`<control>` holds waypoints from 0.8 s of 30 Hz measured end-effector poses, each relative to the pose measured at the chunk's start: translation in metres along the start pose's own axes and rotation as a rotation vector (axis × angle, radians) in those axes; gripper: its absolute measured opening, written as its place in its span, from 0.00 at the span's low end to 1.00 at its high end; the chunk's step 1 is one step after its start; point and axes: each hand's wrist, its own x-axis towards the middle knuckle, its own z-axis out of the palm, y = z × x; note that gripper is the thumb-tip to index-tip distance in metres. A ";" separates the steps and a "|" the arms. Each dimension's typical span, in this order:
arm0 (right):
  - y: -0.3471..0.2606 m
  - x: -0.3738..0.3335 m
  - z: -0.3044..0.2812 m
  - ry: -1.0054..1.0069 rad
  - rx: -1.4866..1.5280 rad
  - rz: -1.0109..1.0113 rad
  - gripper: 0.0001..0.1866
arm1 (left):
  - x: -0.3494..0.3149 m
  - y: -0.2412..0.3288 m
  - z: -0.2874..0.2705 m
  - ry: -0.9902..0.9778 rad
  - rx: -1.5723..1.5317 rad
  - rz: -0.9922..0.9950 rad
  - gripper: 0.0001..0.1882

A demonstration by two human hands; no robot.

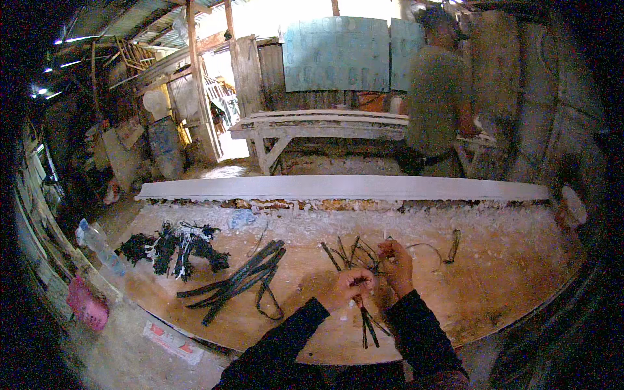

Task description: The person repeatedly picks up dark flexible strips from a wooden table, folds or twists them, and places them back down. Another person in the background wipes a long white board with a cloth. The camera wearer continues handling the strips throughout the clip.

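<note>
My left hand is closed around a few dark strips, whose ends hang toward the table's near edge. Just right of it, my right hand is raised with the fingers pinched; what lies between the fingertips is too small to make out. More dark strips fan out beyond both hands. To the left, a loose bundle of long black strips rests on the wooden table. Farther left is a tangled black and white pile of frayed pieces.
A thin looped strand lies on the right. White boarding edges the table's far side. Off its left side are a plastic bottle, a pink basket and a printed sack. Another person stands by the back bench.
</note>
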 end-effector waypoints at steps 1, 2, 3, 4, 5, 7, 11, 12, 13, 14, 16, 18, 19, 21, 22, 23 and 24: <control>-0.004 -0.001 0.000 -0.018 -0.036 0.062 0.03 | -0.001 -0.003 -0.004 0.028 -0.006 -0.011 0.08; -0.009 -0.002 -0.001 -0.034 -0.003 0.054 0.03 | 0.002 -0.005 -0.009 0.136 -0.090 0.027 0.07; -0.015 -0.002 -0.002 -0.059 0.009 0.049 0.02 | 0.008 -0.006 -0.017 0.246 -0.174 0.066 0.06; -0.021 -0.003 -0.003 -0.069 -0.024 0.118 0.01 | 0.010 -0.008 -0.023 0.355 -0.258 0.104 0.05; -0.028 -0.007 -0.003 -0.121 0.255 0.216 0.01 | 0.011 -0.010 -0.031 0.450 -0.246 0.094 0.05; -0.039 -0.018 0.001 -0.224 0.587 0.388 0.01 | 0.016 -0.004 -0.059 0.632 -0.214 0.086 0.04; -0.045 -0.034 0.023 -0.385 0.127 0.101 0.02 | 0.009 -0.002 -0.075 0.739 -0.194 0.040 0.04; -0.042 -0.036 0.026 -0.417 0.179 0.130 0.02 | 0.010 -0.002 -0.078 0.744 -0.183 0.037 0.04; -0.039 -0.038 0.028 -0.447 0.230 0.158 0.03 | 0.010 -0.002 -0.080 0.757 -0.151 0.007 0.04; -0.036 -0.039 0.031 -0.478 0.202 0.114 0.02 | 0.011 -0.004 -0.081 0.771 -0.147 -0.003 0.05; -0.034 -0.040 0.034 -0.535 0.149 0.026 0.02 | 0.013 -0.007 -0.081 0.811 -0.079 -0.073 0.05; -0.035 -0.039 0.029 -0.570 0.094 0.034 0.02 | 0.013 -0.010 -0.081 0.812 -0.027 -0.029 0.05; -0.036 -0.038 0.027 -0.584 0.065 0.039 0.02 | 0.014 -0.011 -0.080 0.814 0.000 -0.034 0.06; -0.037 -0.036 0.023 -0.566 0.273 0.220 0.04 | 0.018 -0.013 -0.076 0.819 -0.001 0.059 0.07; -0.036 -0.036 0.020 -0.556 0.370 0.330 0.05 | 0.020 -0.012 -0.074 0.823 -0.006 0.088 0.07; -0.034 -0.032 0.017 -0.462 0.209 0.186 0.06 | 0.020 -0.012 -0.073 0.802 0.052 0.055 0.08; -0.032 -0.025 0.013 -0.371 0.041 0.061 0.07 | 0.019 -0.010 -0.075 0.782 0.110 0.023 0.10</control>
